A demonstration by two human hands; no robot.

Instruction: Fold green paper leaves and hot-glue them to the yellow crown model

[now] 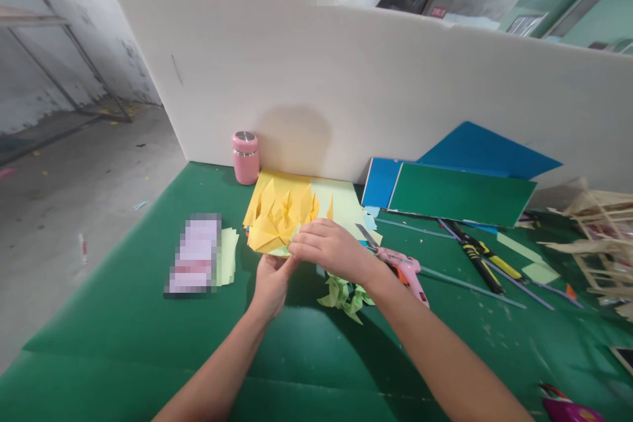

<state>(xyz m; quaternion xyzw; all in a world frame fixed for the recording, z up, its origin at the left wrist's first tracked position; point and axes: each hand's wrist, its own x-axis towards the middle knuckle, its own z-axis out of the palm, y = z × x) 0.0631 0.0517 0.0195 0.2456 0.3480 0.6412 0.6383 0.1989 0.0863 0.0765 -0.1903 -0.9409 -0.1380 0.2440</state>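
Note:
Both hands meet at a yellow folded-paper flower (270,221) with several pointed petals, held above the green table. My left hand (271,287) grips it from below, thumb toward its lower edge. My right hand (336,249) is closed at its right side, fingertips pressed where a bit of pale green paper (281,251) shows. What lies inside the right fingers is hidden. Beneath the right wrist sit several light green folded-paper pieces (341,297). A pink glue gun (413,277) lies just right of that wrist.
Yellow and pale green sheets (341,194) lie behind the flower. A pink flask (246,158) stands by the white partition (346,72). A phone-like object (196,254) lies left. Rightward are blue and green boards (459,194), black-yellow tools (477,257), paper strips and wooden frames (603,244).

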